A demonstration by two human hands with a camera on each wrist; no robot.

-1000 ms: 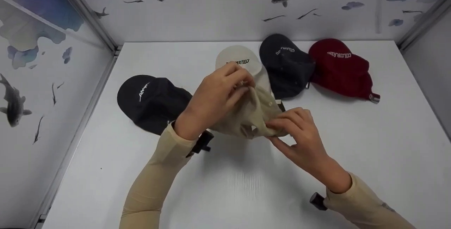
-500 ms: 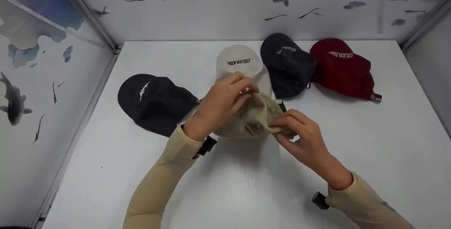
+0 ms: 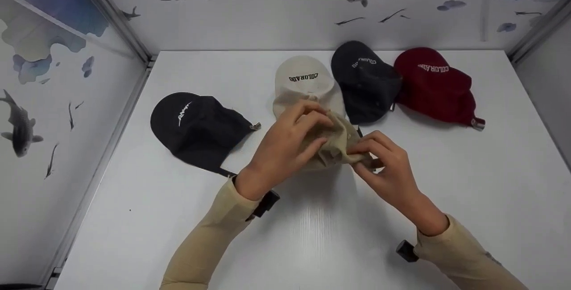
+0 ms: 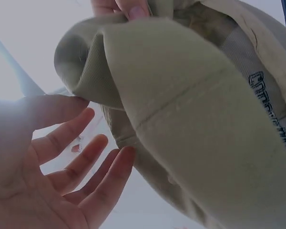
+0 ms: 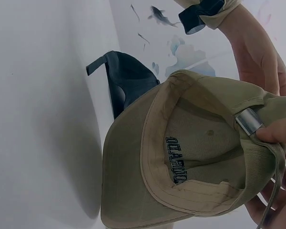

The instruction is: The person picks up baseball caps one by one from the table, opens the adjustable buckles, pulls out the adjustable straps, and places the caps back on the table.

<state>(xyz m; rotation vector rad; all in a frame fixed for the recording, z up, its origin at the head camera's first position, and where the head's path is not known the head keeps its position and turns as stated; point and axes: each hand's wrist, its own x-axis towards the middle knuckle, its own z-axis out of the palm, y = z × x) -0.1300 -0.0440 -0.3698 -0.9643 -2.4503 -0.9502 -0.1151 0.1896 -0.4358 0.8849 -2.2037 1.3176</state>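
A khaki baseball cap (image 3: pixel 343 131) is held up in front of the cream cap (image 3: pixel 303 69). My right hand (image 3: pixel 387 165) pinches its back band; in the right wrist view the thumb presses beside the metal buckle (image 5: pixel 249 121), with the strap end hanging down. The brim (image 5: pixel 128 162) points toward the table there, and embroidered letters show through inside the crown. My left hand (image 3: pixel 287 145) is at the cap's other side, thumb and fingers apart. In the left wrist view its fingertips (image 4: pixel 127 153) lie right at the cloth, gripping nothing.
A black cap (image 3: pixel 196 129) lies at the left of the white table (image 3: pixel 276 245), its strap trailing toward my left wrist. A dark navy cap (image 3: pixel 366 84) and a red cap (image 3: pixel 432 87) lie at the back right. Printed panels (image 3: pixel 250 18) stand behind and left.
My left hand has let go of the khaki cap's cloth, its fingers spreading as it shifted right and nearer me. The right hand keeps its pinch, and the cap has turned slightly.
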